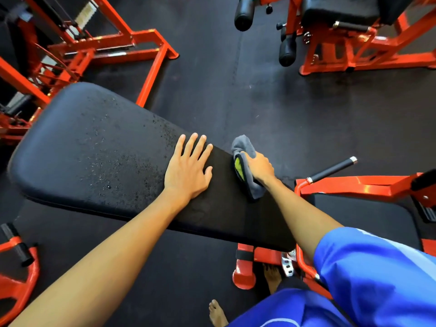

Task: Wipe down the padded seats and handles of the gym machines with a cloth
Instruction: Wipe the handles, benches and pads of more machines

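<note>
Head view, the only 1:
- Step in hand: wiping the long black bench pad (94,149). Looks mid-pass, not finished.
- right hand (258,166): grip clamped on the cloth (244,143), fingers curled round a bunched grey wad with a yellow-green face showing. The cloth sits on the pad's far long edge, close to the narrow end, partly hanging over that edge.
- left hand (187,169): grip apart, fingers straight and spread, palm flat on the pad's top face just beside the cloth hand. Probably bracing the pad.
- Pad surface: the wide end and the middle are speckled with droplets or grit. The narrow end around both hands looks matte and cleaner. My read is that the narrow end is done and the wide end isn't.
- Next move, as I judge it: drag the cloth along the pad toward the wide end in overlapping strokes and lift the left hand out of the path. Then the seat pad (354,215) at lower right and the black handle (335,167) with its chrome tip, both apparently untouched.
- Further machines: red frames all around, black roller pads (243,15) at the top.
- Writing: none legible. There's a pale pattern on the blue sleeve (377,267) and a whitish plate on the machine at top left, both too blurred to read. No brand marks visible on the pads.
</note>
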{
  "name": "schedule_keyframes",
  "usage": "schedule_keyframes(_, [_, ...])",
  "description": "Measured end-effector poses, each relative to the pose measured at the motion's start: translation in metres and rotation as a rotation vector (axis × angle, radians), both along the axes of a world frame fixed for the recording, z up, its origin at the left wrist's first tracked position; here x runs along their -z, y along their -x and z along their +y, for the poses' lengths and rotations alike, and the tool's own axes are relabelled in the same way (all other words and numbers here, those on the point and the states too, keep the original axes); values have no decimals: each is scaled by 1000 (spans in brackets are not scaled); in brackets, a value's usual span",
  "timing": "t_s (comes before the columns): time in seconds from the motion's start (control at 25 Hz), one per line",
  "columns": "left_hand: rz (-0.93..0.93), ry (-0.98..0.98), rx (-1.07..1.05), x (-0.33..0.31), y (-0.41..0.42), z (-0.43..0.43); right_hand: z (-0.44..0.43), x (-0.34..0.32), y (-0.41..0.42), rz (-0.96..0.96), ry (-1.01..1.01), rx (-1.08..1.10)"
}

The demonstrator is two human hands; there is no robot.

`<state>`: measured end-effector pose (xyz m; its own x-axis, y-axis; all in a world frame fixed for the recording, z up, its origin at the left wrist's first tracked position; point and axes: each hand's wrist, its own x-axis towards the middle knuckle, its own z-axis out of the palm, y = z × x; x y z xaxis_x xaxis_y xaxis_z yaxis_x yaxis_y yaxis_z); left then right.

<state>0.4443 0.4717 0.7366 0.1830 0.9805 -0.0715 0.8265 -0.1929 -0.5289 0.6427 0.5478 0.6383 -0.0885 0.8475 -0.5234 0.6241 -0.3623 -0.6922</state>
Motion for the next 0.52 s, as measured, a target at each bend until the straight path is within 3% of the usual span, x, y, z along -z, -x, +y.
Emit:
schedule_keyframes(0.08, [-2,-4,-5,-1,0,-1,-3,-11,10,30,-29,16])
schedule_keyframes(0.32, [38,25,10,-4,-2,0,-48,-39,68,143,-478,222])
schedule_keyframes(0.4, [66,34,6,-4,0,-2,-74,-23,54,183,-498,157])
schedule_keyframes(0.52, [74,71,2,-8,2,-4,-84,5,35,52,-400,153])
